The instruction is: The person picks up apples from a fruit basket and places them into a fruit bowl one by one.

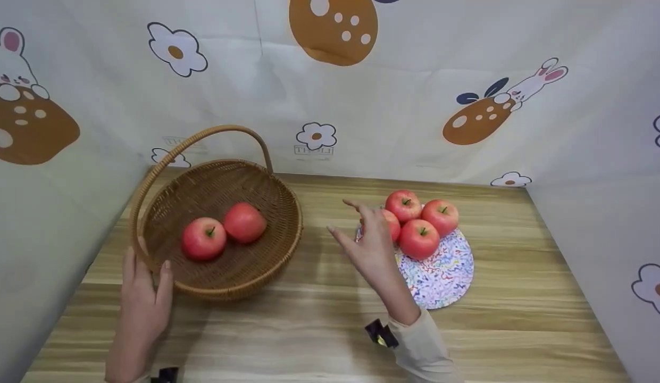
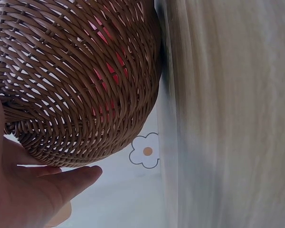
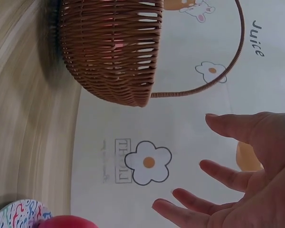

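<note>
A brown wicker basket (image 1: 276, 266) with a tall arched handle stands on the left of the table, two red apples (image 1: 203, 239) inside it. My left hand (image 1: 143, 303) holds the basket's left rim by the foot of the handle; in the left wrist view, the woven side (image 2: 85, 85) fills the space beyond the fingers. My right hand (image 1: 373, 250) is in the air beside a speckled plate (image 1: 439, 282), fingers spread, nothing held. Several red apples (image 1: 419, 239) are grouped on the plate's far part, one partly hidden behind that hand.
The wood-grain table (image 1: 308, 330) is bounded by pale printed sheets (image 1: 244, 90) at the back and both sides. Bare tabletop lies between basket and plate. The basket's handle (image 1: 231, 128) arches high above its rim.
</note>
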Demonstrator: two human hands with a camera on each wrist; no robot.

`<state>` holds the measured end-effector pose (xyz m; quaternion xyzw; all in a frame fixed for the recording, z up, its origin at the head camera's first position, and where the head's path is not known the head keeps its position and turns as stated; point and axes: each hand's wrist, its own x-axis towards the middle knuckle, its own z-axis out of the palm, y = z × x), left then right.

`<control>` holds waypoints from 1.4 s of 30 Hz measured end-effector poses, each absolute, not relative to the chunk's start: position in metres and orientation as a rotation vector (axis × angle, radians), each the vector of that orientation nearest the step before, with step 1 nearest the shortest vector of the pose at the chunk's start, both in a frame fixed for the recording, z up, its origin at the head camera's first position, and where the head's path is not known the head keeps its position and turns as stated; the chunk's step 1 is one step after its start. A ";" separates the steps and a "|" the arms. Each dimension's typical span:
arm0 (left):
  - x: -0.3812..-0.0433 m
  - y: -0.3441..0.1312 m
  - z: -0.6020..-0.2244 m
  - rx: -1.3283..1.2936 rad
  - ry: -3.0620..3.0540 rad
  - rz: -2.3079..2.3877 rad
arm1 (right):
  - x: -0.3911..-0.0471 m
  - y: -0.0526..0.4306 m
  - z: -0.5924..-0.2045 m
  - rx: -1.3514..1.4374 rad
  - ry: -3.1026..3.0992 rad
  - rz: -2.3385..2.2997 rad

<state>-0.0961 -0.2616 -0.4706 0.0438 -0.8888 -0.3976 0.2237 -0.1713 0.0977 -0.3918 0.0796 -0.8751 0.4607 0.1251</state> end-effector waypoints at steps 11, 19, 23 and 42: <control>-0.097 -0.261 -0.473 0.076 -2.418 -1.102 | -0.175 0.083 -0.385 0.359 -2.541 1.373; -0.097 -0.262 -0.473 0.075 -2.431 -1.106 | -0.176 0.072 -0.376 0.417 -2.576 1.417; -0.097 -0.262 -0.472 0.083 -2.445 -1.105 | -0.175 0.065 -0.376 0.444 -2.592 1.431; -0.097 -0.261 -0.472 0.074 -2.411 -1.118 | -0.169 0.039 -0.370 0.517 -2.680 1.435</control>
